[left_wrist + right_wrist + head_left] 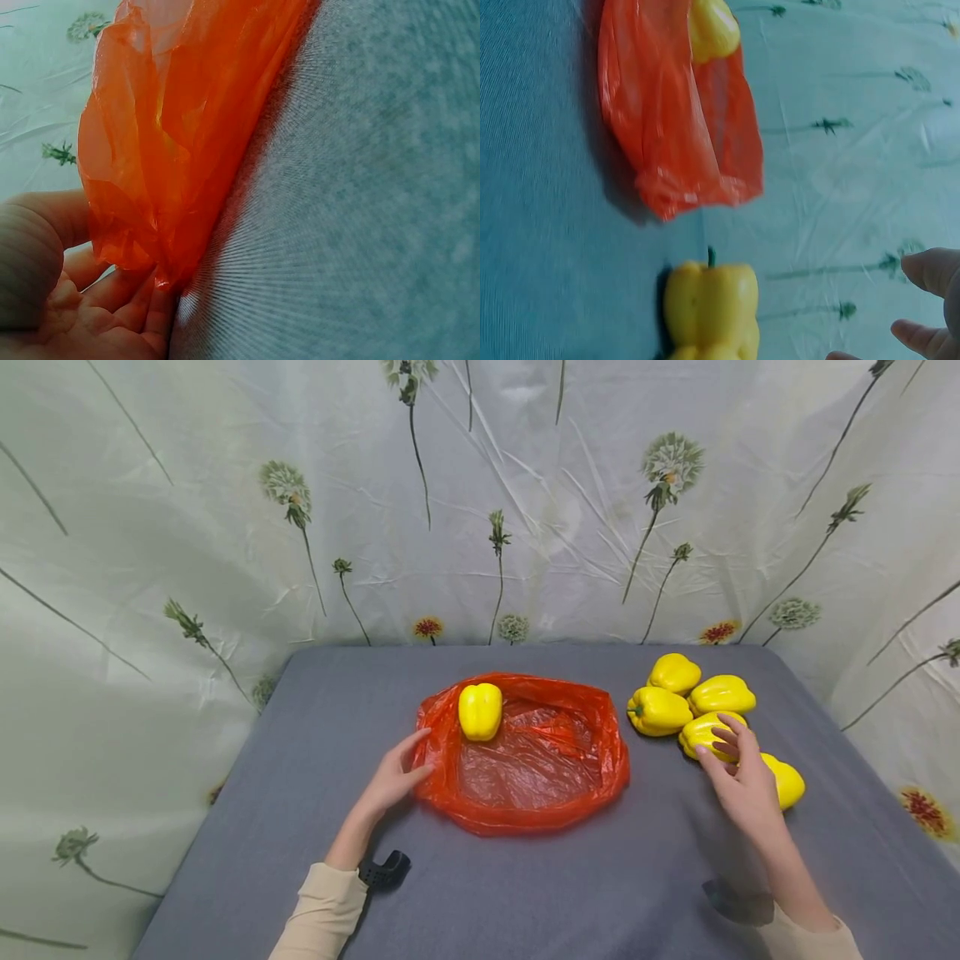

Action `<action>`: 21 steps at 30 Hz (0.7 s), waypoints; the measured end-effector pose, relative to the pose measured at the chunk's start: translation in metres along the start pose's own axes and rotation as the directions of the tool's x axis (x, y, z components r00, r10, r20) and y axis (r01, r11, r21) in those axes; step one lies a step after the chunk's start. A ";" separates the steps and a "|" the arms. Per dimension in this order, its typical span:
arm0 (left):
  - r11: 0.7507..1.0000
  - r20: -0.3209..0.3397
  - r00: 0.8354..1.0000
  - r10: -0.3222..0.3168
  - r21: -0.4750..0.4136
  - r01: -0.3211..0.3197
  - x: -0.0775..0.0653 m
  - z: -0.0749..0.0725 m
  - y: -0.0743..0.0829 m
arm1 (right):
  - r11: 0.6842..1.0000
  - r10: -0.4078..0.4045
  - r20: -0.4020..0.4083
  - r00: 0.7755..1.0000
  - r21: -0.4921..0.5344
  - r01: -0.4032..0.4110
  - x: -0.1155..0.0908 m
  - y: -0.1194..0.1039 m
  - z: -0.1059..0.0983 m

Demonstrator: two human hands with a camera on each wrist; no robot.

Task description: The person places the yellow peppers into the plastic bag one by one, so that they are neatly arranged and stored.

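A red plastic bag lies with its mouth wide open on the grey table, and one yellow bell pepper is inside its left part. My left hand is at the bag's left side, thumb and fingers spread apart, fingertips against the crumpled plastic. Over on the right, my right hand hovers above a group of yellow bell peppers with fingers loosely bent and nothing in them. It overlaps the nearest pepper and another yellow pepper in the head view.
More yellow peppers cluster behind the right hand: a pepper with a green stem, a rear pepper and a right-hand pepper. A pale curtain with dandelion prints hangs around the table. Dark straps sit on both wrists.
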State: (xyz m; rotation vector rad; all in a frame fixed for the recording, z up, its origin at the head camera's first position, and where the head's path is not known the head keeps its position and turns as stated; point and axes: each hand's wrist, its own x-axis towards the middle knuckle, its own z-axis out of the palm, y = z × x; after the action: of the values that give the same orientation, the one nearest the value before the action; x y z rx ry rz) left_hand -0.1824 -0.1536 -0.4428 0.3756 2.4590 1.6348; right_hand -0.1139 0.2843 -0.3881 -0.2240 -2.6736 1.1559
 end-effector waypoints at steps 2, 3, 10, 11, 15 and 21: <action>1.000 -0.002 1.000 0.004 0.001 -0.004 -0.001 0.000 0.000 | 0.999 0.033 -0.034 0.999 -0.002 -0.033 -0.002 0.008 -0.005; 1.000 -0.003 1.000 0.005 -0.003 -0.005 -0.001 0.000 0.000 | 0.999 0.042 -0.062 0.997 -0.023 -0.044 0.002 0.027 -0.005; 1.000 -0.027 0.999 0.030 0.001 -0.030 0.011 0.002 -0.034 | 0.977 0.212 -0.168 0.963 0.009 -0.214 0.004 0.061 -0.021; 1.000 -0.025 0.999 0.030 0.001 -0.030 0.011 0.002 -0.034 | 0.972 0.233 -0.174 0.957 0.025 -0.232 -0.002 0.047 -0.026; 0.999 -0.018 0.999 0.038 0.000 -0.038 0.011 0.003 -0.034 | 0.956 0.291 -0.221 0.931 0.038 -0.290 -0.010 0.039 -0.037; 0.999 -0.017 0.999 0.049 -0.001 -0.049 0.011 0.003 -0.034 | 0.938 0.328 -0.273 0.904 -0.024 -0.347 -0.012 0.050 -0.048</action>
State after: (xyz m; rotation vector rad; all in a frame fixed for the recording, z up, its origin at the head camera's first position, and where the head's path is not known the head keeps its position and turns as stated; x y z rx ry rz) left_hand -0.1962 -0.1603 -0.4753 0.4274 2.4797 1.6652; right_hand -0.0871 0.3487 -0.3947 -0.8243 -2.4976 1.0285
